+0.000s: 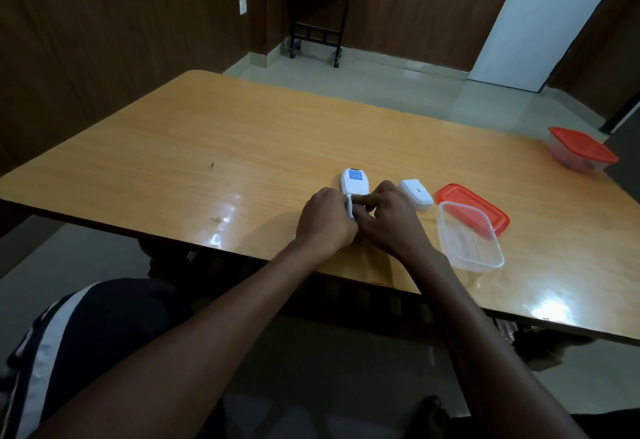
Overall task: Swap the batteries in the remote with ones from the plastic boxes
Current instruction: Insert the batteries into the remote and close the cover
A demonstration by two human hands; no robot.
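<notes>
both hands [358,222] grip the smooth white oblong remote [354,186] on the glossy wooden table [194,147].

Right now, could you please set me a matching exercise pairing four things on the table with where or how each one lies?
Things:
1. remote
2. battery cover
3. open clear box
4. lidded box

States:
A. at the table's far right edge, red lid on
B. held by both hands
C. lid off, lying behind it
D. loose, right of the hands

Pairs: 1-B, 2-D, 3-C, 4-A
</notes>
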